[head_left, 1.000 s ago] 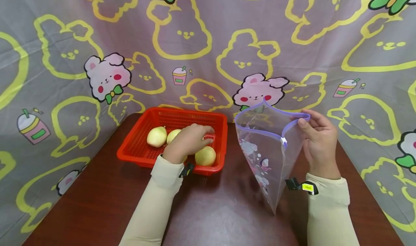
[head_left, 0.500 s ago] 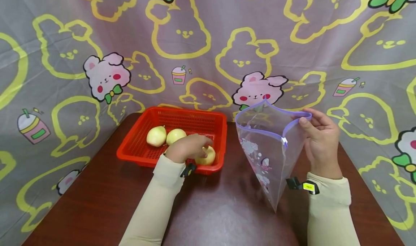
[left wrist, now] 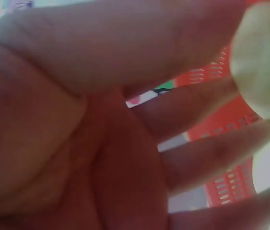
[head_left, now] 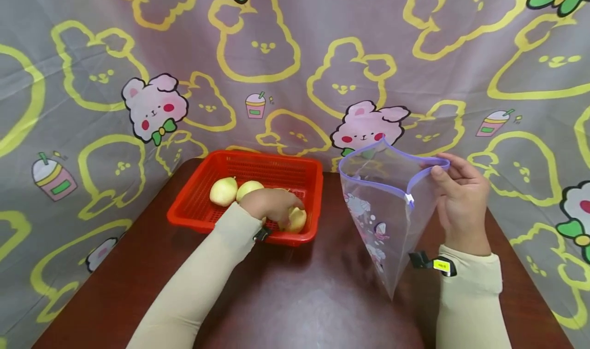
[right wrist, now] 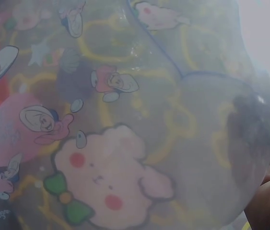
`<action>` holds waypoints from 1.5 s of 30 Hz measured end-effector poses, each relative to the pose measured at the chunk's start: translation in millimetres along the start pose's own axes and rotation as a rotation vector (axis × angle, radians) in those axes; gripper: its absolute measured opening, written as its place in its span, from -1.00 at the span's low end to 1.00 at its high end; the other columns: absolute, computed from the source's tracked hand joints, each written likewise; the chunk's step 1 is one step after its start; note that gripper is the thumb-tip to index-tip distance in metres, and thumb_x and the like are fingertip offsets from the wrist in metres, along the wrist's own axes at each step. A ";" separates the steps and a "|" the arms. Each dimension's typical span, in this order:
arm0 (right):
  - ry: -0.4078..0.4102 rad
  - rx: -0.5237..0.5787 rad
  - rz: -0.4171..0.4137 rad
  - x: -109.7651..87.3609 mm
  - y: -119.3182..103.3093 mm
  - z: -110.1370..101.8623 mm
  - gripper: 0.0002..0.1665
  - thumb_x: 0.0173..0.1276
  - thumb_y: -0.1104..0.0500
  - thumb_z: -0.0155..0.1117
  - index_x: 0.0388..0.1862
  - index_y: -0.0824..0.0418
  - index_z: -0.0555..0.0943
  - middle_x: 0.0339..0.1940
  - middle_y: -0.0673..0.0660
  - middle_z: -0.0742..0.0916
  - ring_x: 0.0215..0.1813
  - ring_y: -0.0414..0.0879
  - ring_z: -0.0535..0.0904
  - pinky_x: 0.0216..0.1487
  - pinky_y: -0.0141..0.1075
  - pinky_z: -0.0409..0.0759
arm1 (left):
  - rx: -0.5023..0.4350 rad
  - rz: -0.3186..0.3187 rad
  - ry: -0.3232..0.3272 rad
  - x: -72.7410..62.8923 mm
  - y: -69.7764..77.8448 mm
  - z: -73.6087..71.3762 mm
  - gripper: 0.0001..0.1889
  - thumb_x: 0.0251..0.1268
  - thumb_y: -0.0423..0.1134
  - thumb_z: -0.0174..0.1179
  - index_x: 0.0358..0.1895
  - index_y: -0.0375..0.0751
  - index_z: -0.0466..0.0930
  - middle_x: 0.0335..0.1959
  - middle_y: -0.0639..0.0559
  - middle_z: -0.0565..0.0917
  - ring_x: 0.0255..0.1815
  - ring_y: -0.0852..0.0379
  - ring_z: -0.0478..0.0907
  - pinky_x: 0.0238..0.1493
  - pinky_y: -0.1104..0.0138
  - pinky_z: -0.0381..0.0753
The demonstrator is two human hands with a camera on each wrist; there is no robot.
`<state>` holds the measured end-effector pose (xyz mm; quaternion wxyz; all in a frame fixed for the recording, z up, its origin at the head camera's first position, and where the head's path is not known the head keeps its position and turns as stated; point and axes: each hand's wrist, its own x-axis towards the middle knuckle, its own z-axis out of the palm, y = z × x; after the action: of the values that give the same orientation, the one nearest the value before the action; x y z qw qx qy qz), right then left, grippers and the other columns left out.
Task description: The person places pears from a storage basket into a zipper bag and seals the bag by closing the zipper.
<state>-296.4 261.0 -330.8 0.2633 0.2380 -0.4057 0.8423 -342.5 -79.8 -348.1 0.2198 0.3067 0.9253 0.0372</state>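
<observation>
My left hand [head_left: 272, 205] reaches down into a red plastic basket [head_left: 174, 220], its fingers and thumb around a pale yellow pear [head_left: 297, 220] at the near right corner. In the left wrist view the thumb and fingertips meet that pear [left wrist: 262, 62]. Two more pears, one at the left [head_left: 224, 191] and one in the middle [head_left: 250, 189], lie in the basket; the left hand covers part of what is behind it. My right hand [head_left: 465, 200] pinches the purple rim of a clear, printed slider zip bag [head_left: 378, 221]. The bag hangs with its mouth spread wide.
Basket and bag are at a dark reddish-brown table [head_left: 313, 298], the basket toward the back left. A cartoon-print curtain [head_left: 295, 98] closes off the back and both sides. Through the bag, its print and the curtain show in the right wrist view.
The left hand has lowered from above the basket onto the pear at the near right, and its fingers have closed around it. The right hand and bag have shifted slightly right in the head view.
</observation>
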 end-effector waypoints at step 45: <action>-0.016 0.046 0.018 0.4 -8.5 -1.7 -0.64 0.14 0.70 0.18 -0.04 0.76 0.47 -0.26 0.49 0.70 -0.20 0.22 0.70 -0.06 -0.16 0.63 | 0.015 -0.054 -0.119 42.0 -12.3 -3.4 -0.22 -0.16 -0.15 0.57 0.28 -0.06 0.49 0.10 0.07 0.52 0.02 0.09 0.42 0.07 0.22 0.44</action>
<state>-291.7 267.0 -326.7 0.2469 0.2469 -0.3905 0.8518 -380.8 -65.0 -363.7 0.2729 0.2850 0.9188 0.0063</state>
